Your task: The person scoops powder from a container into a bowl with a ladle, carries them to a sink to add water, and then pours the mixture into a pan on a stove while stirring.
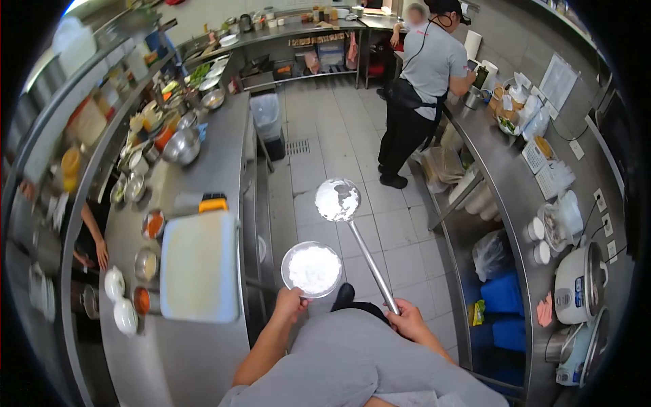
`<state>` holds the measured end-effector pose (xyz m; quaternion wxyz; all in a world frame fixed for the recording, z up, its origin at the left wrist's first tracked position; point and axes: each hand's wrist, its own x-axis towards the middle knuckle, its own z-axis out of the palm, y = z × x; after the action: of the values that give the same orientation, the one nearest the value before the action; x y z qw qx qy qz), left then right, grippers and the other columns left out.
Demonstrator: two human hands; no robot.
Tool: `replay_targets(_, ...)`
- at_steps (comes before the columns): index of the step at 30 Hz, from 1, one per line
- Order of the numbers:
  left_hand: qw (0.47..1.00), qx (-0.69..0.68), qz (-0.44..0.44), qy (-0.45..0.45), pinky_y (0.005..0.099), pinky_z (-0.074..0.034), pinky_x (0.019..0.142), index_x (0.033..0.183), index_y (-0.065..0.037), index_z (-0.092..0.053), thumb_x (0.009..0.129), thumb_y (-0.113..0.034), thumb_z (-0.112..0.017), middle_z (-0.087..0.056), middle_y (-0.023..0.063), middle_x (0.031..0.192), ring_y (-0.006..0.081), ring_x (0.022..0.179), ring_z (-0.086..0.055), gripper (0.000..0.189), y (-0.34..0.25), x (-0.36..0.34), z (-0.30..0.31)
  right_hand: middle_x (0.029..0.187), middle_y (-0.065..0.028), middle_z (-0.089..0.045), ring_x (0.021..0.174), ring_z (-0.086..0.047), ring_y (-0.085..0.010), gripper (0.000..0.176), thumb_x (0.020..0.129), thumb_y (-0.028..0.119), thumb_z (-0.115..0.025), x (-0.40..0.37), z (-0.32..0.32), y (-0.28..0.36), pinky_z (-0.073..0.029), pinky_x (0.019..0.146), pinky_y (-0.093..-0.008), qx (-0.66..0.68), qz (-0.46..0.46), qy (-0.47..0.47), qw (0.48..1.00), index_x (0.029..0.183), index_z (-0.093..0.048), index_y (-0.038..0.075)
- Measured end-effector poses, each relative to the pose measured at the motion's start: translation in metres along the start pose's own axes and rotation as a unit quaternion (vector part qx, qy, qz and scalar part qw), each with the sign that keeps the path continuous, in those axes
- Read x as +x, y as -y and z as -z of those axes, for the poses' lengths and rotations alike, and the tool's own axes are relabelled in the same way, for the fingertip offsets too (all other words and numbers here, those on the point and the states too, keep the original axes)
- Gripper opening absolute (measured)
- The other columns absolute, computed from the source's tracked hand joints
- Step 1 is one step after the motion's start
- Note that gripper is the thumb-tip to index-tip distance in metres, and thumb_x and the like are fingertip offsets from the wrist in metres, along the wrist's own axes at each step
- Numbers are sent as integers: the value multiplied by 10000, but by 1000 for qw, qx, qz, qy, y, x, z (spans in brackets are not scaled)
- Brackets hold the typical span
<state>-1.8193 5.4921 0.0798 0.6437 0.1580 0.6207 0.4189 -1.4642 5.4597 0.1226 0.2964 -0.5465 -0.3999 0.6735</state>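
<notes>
My left hand (pixel 291 305) is closed on the near rim of a round metal bowl (pixel 312 270) filled with white powder. In my right hand (pixel 405 320) is the end of a long metal handle, that of a ladle (pixel 369 258). Its wide round head (pixel 338 199) points away from me and carries white powder, with bare dark metal showing at the upper right. Bowl and ladle are both held up over the tiled floor, apart from each other.
On the left steel counter lie a white cutting board (pixel 200 268) and several bowls, including a large metal bowl (pixel 182 146). A co-worker (pixel 427 74) stands ahead at the right counter. A rice cooker (pixel 576 281) sits at right. Tiled floor (pixel 319 176) runs between.
</notes>
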Motion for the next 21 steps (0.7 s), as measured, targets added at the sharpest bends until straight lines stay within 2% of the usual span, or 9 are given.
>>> replay_targets(3,999,-46,-2,-10,251,-361,385,995,63,-573,854,-53,-476,-634,142,699,117,499,-508,207,-62,55,-8,701,19,-546,544,-504,-67,243,927,79,-655,97,12,71,-436,487,-243,-34,11,61,998,1164,-624,31)
replay_targets(7,990,-135,-14,-42,234,-353,384,980,54,-566,834,-36,-474,-626,147,696,123,491,-504,195,-139,110,-19,712,19,-536,550,-503,-66,236,939,88,-652,205,9,169,-445,496,-245,-112,40,86,989,1164,-621,27)
replay_targets(12,969,-221,-4,-112,251,-349,395,997,42,-536,830,-40,-462,-609,161,709,148,480,-491,200,-196,220,-2,719,26,-533,550,-497,-62,227,941,97,-649,340,-20,242,-436,498,-237,-132,21,112,985,1156,-618,33)
replay_targets(15,964,-238,16,-116,254,-341,401,1007,40,-523,830,-47,-467,-598,160,724,143,477,-475,205,-232,299,10,716,28,-546,548,-495,-61,218,933,133,-673,424,-27,267,-420,501,-231,-110,1,150,983,1129,-635,45)
replay_targets(19,966,-217,43,-131,253,-337,384,968,43,-535,833,-42,-450,-596,162,687,142,466,-475,181,-308,407,15,708,26,-551,545,-502,-60,240,927,155,-686,515,-26,340,-421,497,-234,-120,-30,131,984,1134,-641,43)
replay_targets(21,973,-192,44,-122,249,-323,366,947,58,-540,837,-39,-448,-602,170,675,132,450,-470,173,-355,456,13,715,16,-569,542,-504,-60,265,924,163,-691,560,-22,373,-424,497,-235,-173,-24,72,982,1152,-644,36)
